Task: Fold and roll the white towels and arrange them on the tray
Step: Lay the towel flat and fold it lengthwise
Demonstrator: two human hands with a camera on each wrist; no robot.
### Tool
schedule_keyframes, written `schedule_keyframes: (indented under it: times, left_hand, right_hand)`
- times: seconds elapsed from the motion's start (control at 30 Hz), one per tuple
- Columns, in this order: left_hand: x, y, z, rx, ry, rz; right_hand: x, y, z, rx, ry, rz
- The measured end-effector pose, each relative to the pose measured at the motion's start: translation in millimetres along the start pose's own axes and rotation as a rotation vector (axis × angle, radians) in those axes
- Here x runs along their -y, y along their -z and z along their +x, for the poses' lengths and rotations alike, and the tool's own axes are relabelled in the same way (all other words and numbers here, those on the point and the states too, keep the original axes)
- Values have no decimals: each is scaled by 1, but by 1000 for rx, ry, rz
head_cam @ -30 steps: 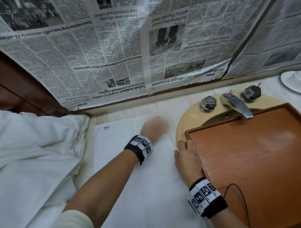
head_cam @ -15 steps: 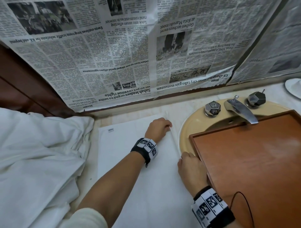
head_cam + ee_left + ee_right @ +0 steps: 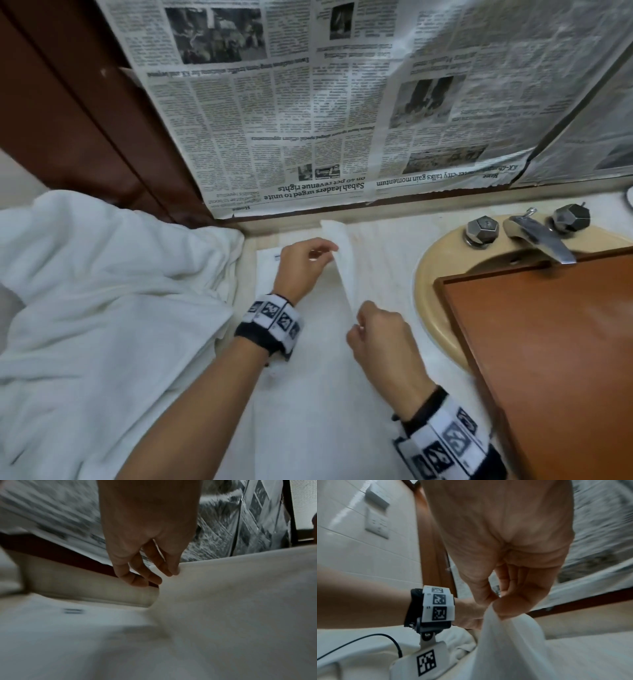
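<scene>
I am pinching the towel's (image 3: 308, 394) right edge in both hands, left hand (image 3: 301, 265) farther, right hand (image 3: 378, 337) nearer. The edge is lifting off the worktop (image 3: 387, 236), seemingly toward the left.

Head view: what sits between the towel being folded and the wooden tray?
Bare pale countertop and the beige sink rim, under the tray; nothing else lies beside the towel. Only the head view shows this stretch.

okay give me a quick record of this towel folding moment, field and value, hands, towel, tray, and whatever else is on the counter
left hand: pinches the lifted towel edge, far end
right hand: pinches the same edge, nearer end
towel: flat on the counter, right edge raised
tray: wooden, over the sink, no towels on it
towel pile: crumpled, left of the flat towel
faucet: behind the tray
</scene>
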State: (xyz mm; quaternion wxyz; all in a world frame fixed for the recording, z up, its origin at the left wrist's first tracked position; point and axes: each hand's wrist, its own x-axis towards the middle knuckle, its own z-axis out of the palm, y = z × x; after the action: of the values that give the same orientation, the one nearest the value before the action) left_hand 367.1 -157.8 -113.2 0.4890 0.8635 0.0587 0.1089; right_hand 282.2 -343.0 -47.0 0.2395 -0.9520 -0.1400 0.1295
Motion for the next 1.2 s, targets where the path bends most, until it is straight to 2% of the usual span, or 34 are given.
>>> schedule_keyframes:
  times: [0.1,0.2,0.3,0.4,0.53,0.63,0.7,0.77,0.87,0.9,0.97,1.03,1.1,1.2]
  left_hand:
    - [28,50,-16,-33,61,84]
    - [61,78,-28,-55,157,168]
    - [88,82,-35,-44,280,278]
    - [97,77,-36,-22,399,296]
    - [102,75,-37,36,364,330]
    - [105,75,-40,44,325,383]
    - [102,71,-42,32,320,413]
    - [95,66,-49,5,285,432]
    - [85,50,-67,-48,207,399]
    - [84,43,-72,-31,186,408]
    - [84,29,-80,45,200,478]
    - [89,21,-81,132,289,571]
    - [94,21,-78,177,350,621]
    - [105,25,-76,219,401,639]
  right_hand:
    - [46,-27,8,62,73,-23]
    - [80,-70,18,158,86,-12]
    - [96,-110,25,247,54,-12]
    - [93,-134,26,282,30,-1]
    - [74,-149,25,294,30,81]
    - [61,-137,23,357,129,247]
    - [47,-123,31,341,216,288]
    - [28,-111,51,231,275,213]
    - [2,-105,89,-36,358,-20]
    - [-1,-105,100,-54,376,-69]
    - [4,-108,115,78,353,-178]
    - [7,-119,124,204,334,-283]
    - [6,-129,128,260,326,-370]
    - [-9,-135,136,255,293,-391]
